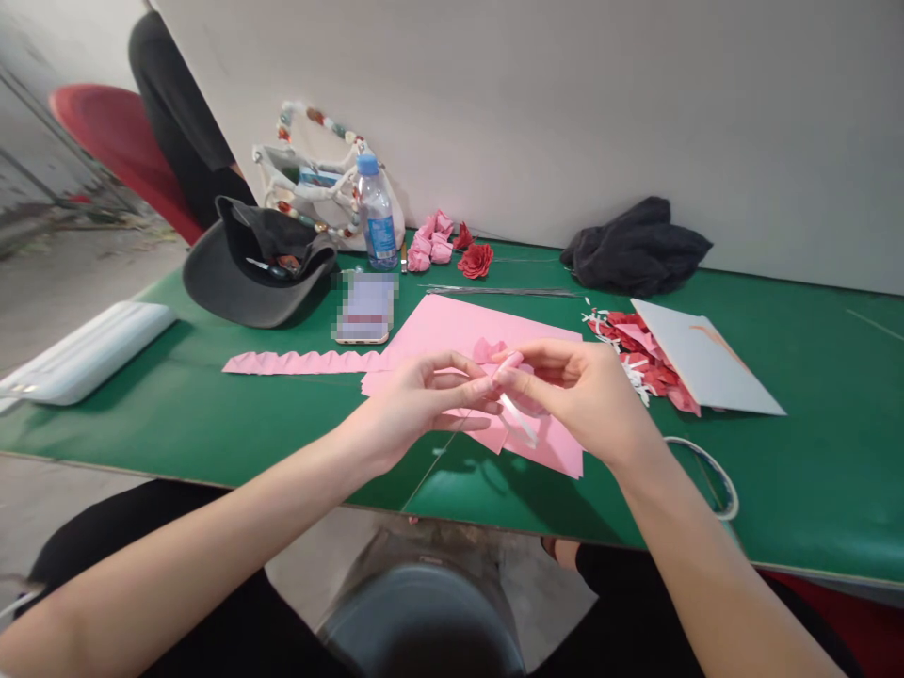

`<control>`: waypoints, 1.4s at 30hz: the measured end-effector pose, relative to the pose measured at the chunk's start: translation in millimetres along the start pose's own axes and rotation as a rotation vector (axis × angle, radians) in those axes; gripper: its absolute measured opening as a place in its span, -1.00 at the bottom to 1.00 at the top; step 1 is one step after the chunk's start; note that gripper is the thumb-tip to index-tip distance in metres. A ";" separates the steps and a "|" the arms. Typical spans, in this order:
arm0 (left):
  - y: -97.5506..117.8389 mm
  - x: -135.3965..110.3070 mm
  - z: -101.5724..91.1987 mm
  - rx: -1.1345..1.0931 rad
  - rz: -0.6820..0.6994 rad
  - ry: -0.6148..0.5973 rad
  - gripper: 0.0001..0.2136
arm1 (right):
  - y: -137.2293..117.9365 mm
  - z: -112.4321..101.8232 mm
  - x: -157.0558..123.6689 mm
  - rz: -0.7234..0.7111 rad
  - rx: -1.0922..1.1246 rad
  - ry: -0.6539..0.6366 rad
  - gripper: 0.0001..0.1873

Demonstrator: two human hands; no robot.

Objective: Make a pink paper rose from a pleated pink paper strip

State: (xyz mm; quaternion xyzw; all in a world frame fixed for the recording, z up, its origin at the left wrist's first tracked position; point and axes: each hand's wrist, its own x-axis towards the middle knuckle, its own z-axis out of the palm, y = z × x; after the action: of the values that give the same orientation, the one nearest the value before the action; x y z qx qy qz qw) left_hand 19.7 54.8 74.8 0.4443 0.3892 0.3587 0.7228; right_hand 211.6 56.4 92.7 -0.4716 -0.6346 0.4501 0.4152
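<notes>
Edge: the near rim of the green table [798,471] runs right under the wrists, with green room out to the right!
Paper: a rolled pink paper piece [509,365] sits between the hands, right over the pink paper sheets [459,330], and a white strip [519,421] dangles below it.
Right hand [583,400]: pinching that piece, narrow grip.
Left hand [416,400]: fingers narrow, tips pressed in against it.
Beside: a pleated pink strip [303,363] lies left; red paper scraps [639,358] lie right.
Containers: an upturned cap [240,292] holds a dark cloth [279,235]; a white beaded bag [311,188] stands behind a water bottle [377,215].
</notes>
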 end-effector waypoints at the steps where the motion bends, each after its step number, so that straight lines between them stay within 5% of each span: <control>1: 0.5 -0.2 -0.4 -0.027 -0.019 -0.008 -0.79 | 0.6 -0.2 0.1 0.001 0.018 -0.008 -0.85; 31: -3.9 -2.9 4.4 0.104 0.056 -0.004 -0.73 | 5.0 13.3 2.2 -0.097 -0.123 0.075 -0.94; 37: -4.3 -2.5 7.4 0.131 0.125 0.060 -0.69 | 6.6 13.5 1.7 -0.089 -0.099 0.044 -0.79; 42: 1.1 -3.7 9.3 0.208 0.166 0.113 -0.67 | -1.6 7.9 -2.8 -0.230 -0.241 0.131 -0.80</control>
State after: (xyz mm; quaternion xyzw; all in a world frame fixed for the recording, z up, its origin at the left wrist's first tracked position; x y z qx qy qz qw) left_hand 26.0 48.6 79.5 0.5265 0.4263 0.3992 0.6178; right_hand 204.4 51.9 92.0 -0.4707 -0.7052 0.2887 0.4448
